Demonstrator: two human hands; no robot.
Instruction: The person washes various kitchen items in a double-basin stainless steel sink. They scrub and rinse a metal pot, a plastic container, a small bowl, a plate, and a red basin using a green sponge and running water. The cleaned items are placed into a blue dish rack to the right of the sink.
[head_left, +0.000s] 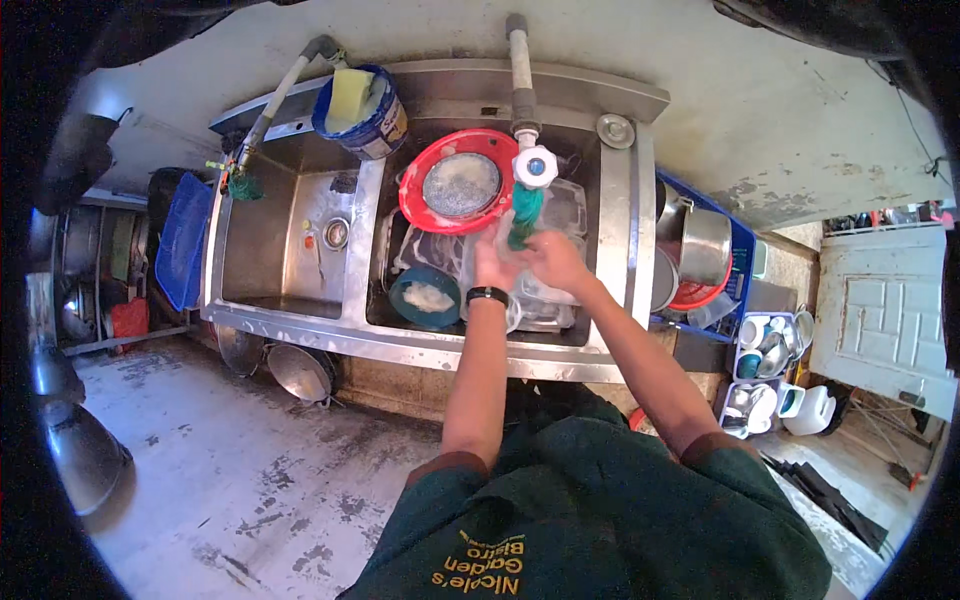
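Observation:
Both hands are over the right basin of a steel double sink (358, 247), just below a white tap (535, 166) with green netting (528, 206) at its spout. My left hand (496, 259), with a black wristband, is at a clear plastic item whose shape is blurred. Close beside it, my right hand (553, 259) has its fingers bent near the lower end of the netting; its grip is unclear. Behind them sits a red basin (415, 180) with a round dish of foamy water (461, 184). A dark green bowl (425, 298) stands front left. Clear plastic containers (544, 304) lie beneath the hands.
A blue bucket with a yellow sponge (351, 97) stands on the divider's back end. A round metal lid (615, 131) lies on the right rim. To the right are a steel pot (706, 244) in a blue crate (742, 259) and dish racks (765, 345); pans (300, 371) are below.

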